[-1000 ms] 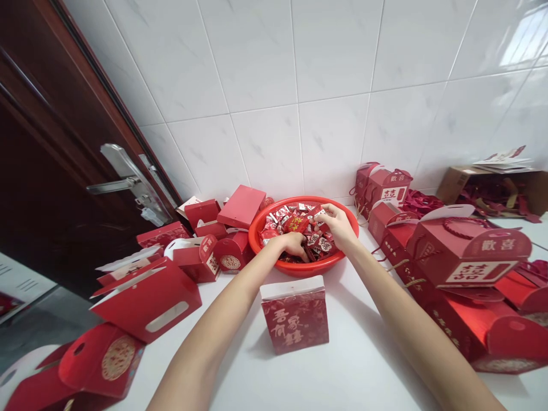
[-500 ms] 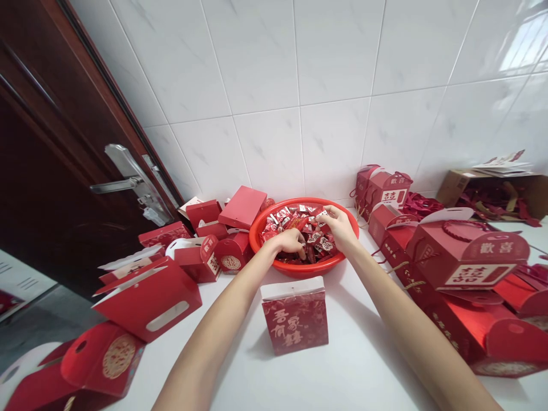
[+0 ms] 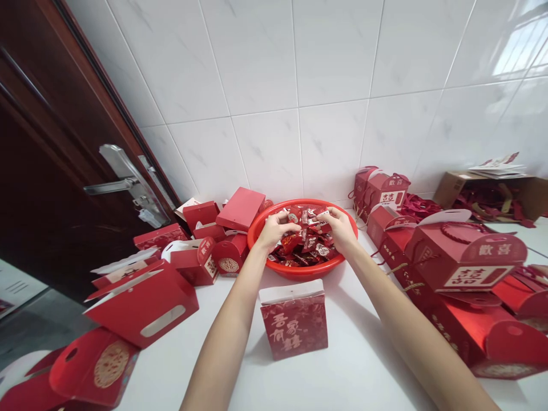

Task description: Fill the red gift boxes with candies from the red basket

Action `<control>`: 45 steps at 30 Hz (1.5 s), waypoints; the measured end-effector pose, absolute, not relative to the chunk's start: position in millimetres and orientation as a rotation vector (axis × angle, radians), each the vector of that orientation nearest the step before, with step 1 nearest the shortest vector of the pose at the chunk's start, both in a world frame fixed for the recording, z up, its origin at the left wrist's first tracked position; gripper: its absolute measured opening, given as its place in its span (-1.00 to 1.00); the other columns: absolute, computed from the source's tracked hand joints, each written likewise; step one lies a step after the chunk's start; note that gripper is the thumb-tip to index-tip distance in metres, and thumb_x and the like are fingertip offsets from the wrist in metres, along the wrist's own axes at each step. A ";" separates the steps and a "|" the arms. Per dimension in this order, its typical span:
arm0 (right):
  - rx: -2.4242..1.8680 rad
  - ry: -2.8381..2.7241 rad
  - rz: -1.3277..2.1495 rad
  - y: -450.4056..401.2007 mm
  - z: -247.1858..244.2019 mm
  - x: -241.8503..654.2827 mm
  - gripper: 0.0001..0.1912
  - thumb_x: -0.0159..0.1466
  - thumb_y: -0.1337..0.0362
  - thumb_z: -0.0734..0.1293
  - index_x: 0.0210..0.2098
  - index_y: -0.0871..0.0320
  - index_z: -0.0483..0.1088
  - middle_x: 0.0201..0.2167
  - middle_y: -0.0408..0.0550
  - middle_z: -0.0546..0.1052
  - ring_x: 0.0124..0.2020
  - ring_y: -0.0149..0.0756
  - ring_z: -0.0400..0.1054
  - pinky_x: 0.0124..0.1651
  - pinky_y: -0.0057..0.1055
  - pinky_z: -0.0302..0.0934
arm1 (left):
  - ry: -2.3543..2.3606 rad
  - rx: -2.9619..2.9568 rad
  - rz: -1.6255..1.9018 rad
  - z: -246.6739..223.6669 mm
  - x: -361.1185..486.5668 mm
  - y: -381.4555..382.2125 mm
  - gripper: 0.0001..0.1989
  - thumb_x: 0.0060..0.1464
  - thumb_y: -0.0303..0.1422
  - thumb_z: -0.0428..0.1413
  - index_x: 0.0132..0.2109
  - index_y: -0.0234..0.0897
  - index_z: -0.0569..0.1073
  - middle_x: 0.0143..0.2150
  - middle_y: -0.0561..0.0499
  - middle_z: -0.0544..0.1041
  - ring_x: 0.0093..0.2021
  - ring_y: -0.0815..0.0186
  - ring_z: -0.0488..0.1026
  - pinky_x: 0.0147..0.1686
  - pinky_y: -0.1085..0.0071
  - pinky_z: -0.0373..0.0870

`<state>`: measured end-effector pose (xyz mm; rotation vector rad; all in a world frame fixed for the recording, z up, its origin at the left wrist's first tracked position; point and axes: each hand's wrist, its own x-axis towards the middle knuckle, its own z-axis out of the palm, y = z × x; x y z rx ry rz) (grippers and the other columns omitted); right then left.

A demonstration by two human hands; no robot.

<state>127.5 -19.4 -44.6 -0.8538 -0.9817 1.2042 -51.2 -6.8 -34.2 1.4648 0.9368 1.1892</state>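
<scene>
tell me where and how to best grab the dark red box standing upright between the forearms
I'd take the box by its left and right sides, below the pale top edge, coming from above with the fingers and thumb on opposite sides. It stands upright, no other box touches those sides, and the top edge looks thin enough to bend.
</scene>
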 end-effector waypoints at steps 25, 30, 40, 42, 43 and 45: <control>-0.853 -1.385 0.846 -15.6 -54.2 127.8 -0.79 -0.08 0.25 0.45 -0.45 0.12 0.40 -0.40 -0.15 0.54 -0.31 -0.24 0.40 -0.13 -0.30 0.28 | 1.075 1.122 0.966 -34.9 -44.4 -7.6 -0.74 0.19 -0.18 0.19 -0.25 -0.32 0.54 -0.47 -0.01 0.60 -0.50 0.33 0.56 -0.43 0.42 0.56; -0.842 -1.613 0.819 -13.8 -56.1 124.4 -0.84 -0.06 0.26 0.42 -0.48 0.13 0.38 -0.45 -0.18 0.52 -0.33 -0.25 0.38 -0.16 -0.32 0.25 | 1.040 1.182 0.909 -35.5 -46.2 -7.8 -0.74 0.04 -0.22 0.33 -0.24 -0.33 0.55 -0.42 -0.03 0.60 -0.48 0.32 0.55 -0.49 0.45 0.50; -0.911 -1.065 1.152 -16.5 -50.5 127.7 -0.62 -0.02 0.01 0.48 -0.44 0.10 0.29 -0.49 -0.14 0.52 -0.61 -0.39 0.29 -0.54 -0.42 0.16 | 1.216 1.498 0.899 -48.3 -45.5 -1.2 -0.72 -0.14 -0.19 0.38 -0.50 -0.28 0.53 -0.56 0.02 0.53 -0.52 0.33 0.44 -0.47 0.41 0.35; -0.877 -1.006 1.157 -12.8 -51.7 127.1 -0.62 -0.05 0.02 0.48 -0.45 0.09 0.30 -0.49 -0.13 0.52 -0.57 -0.37 0.33 -0.52 -0.42 0.21 | 1.213 1.569 0.851 -51.7 -46.2 2.4 -0.78 -0.17 -0.26 0.38 -0.50 -0.28 0.55 -0.58 0.02 0.53 -0.55 0.33 0.41 -0.49 0.39 0.32; -0.868 -0.989 1.154 -11.3 -52.3 126.9 -0.64 -0.05 0.03 0.48 -0.46 0.09 0.30 -0.49 -0.13 0.52 -0.55 -0.35 0.36 -0.50 -0.42 0.23 | 1.204 1.590 0.836 -52.6 -46.6 3.6 -0.83 -0.21 -0.31 0.39 -0.50 -0.27 0.56 -0.56 0.02 0.54 -0.55 0.33 0.41 -0.48 0.39 0.32; -0.872 -0.978 1.151 -9.3 -53.4 127.0 -0.66 -0.05 0.05 0.45 -0.47 0.09 0.28 -0.47 -0.11 0.53 -0.49 -0.31 0.41 -0.47 -0.42 0.25 | 1.200 1.606 0.824 -53.1 -47.3 4.5 -0.87 -0.28 -0.44 0.38 -0.49 -0.27 0.58 -0.51 0.02 0.57 -0.51 0.33 0.43 -0.45 0.39 0.34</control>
